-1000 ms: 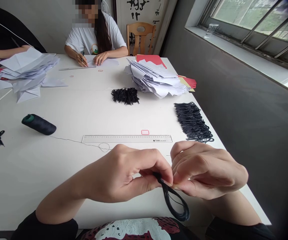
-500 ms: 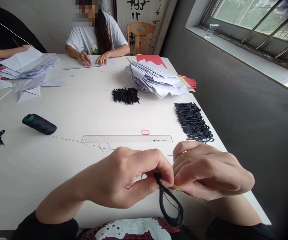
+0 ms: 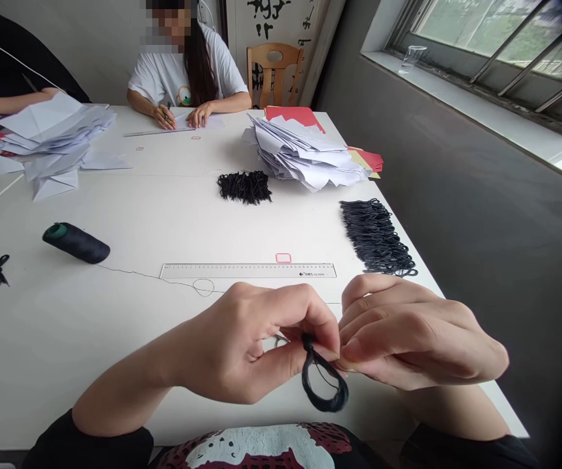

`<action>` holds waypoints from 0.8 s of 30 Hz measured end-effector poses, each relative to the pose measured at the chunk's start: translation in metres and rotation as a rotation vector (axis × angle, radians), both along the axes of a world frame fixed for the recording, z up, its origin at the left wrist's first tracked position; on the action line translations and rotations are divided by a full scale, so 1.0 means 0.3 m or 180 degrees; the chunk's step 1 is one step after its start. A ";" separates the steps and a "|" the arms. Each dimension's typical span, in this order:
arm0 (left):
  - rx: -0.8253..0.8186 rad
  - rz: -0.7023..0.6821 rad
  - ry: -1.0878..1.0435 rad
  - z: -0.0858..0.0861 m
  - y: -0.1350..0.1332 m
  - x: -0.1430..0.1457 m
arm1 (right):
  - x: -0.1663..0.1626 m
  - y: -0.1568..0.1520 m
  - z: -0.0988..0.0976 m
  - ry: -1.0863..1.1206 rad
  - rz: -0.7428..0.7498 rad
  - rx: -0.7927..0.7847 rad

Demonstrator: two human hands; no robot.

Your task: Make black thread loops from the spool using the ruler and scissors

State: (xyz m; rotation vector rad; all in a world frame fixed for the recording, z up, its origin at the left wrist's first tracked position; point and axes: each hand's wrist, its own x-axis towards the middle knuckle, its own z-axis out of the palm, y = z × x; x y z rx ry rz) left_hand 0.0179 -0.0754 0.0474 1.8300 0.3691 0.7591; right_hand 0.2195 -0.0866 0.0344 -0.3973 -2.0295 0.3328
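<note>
Pinched between thumb and forefinger of my left hand (image 3: 256,345) is a black thread loop (image 3: 327,405), knotted at its top and hanging below the fingertips. A single finer strand crosses inside the loop. My right hand (image 3: 412,335) is closed in a pinch, its thumb and forefinger meeting the left fingertips beside the knot. What lies between the right fingertips is hidden. Behind my left thumb shows a bit of a shiny metal ring (image 3: 281,339), mostly covered. A black thread spool (image 3: 76,243) lies on its side at left, its strand trailing toward my hands.
A clear ruler (image 3: 249,271) lies beyond my hands, near a red-outlined rectangle (image 3: 283,258). Black thread bundles sit in a right-hand row (image 3: 378,238) and a farther pile (image 3: 245,187). Paper stacks (image 3: 305,153) stand farther back. A person in white (image 3: 187,78) writes across the table (image 3: 163,215).
The thread loop has swung left and up and looks rounder. My right hand has shifted slightly to the right, while the left stays almost in place.
</note>
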 end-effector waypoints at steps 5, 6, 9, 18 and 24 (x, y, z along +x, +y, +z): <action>-0.0070 -0.0138 -0.0003 -0.005 0.011 -0.005 | 0.003 0.002 -0.001 0.0109 0.0064 -0.0045; -0.0072 -0.0169 -0.0024 -0.007 0.012 -0.005 | 0.003 0.003 -0.001 0.0153 0.0093 -0.0068; -0.0057 -0.0168 -0.0044 -0.010 0.014 -0.008 | 0.001 0.003 -0.002 0.0242 0.0149 -0.0117; 0.0132 -0.0135 0.0020 -0.008 0.019 -0.013 | 0.003 0.003 0.001 0.0204 0.0182 -0.0169; 0.0551 -0.0003 0.0122 -0.002 0.009 -0.018 | 0.010 0.001 0.000 0.0114 0.0147 -0.0167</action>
